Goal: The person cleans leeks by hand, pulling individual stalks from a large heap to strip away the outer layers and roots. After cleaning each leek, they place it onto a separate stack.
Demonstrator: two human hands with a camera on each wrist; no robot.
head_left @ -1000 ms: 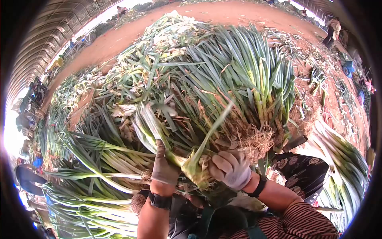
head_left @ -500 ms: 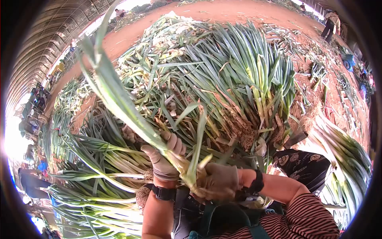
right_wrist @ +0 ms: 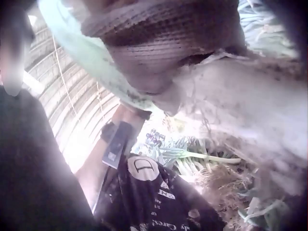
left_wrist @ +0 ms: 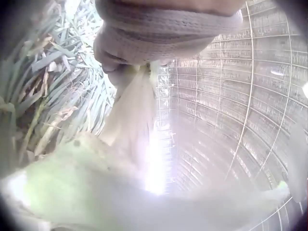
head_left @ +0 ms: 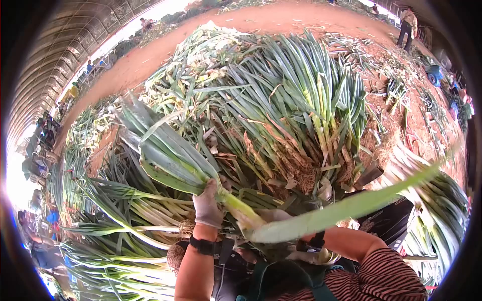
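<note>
My gloved left hand (head_left: pixel 208 205) grips a leek (head_left: pixel 173 160) by its stalk, and the green leaves fan up and to the left. In the left wrist view the glove (left_wrist: pixel 163 33) closes round the pale stalk (left_wrist: pixel 130 115). My right hand (head_left: pixel 276 216) sits at the leek's root end, mostly hidden behind a long outer leaf (head_left: pixel 346 205) that stretches away to the right. Seen from the right wrist, the right glove (right_wrist: pixel 159 48) curls round that green leaf (right_wrist: pixel 82 53), beside the dirty white stalk (right_wrist: pixel 250 101).
A large heap of untrimmed leeks (head_left: pixel 281 110) lies in front. More leeks lie at the left (head_left: pixel 125 200) and the right (head_left: pixel 437 200). A black patterned bag (head_left: pixel 391 215) sits by my right arm. Beyond are red earth (head_left: pixel 281 15), a standing person (head_left: pixel 407 22) and a greenhouse roof (head_left: pixel 55 45).
The leek has tipped down and left in my left hand. My right hand has pulled a long outer leaf off to the right.
</note>
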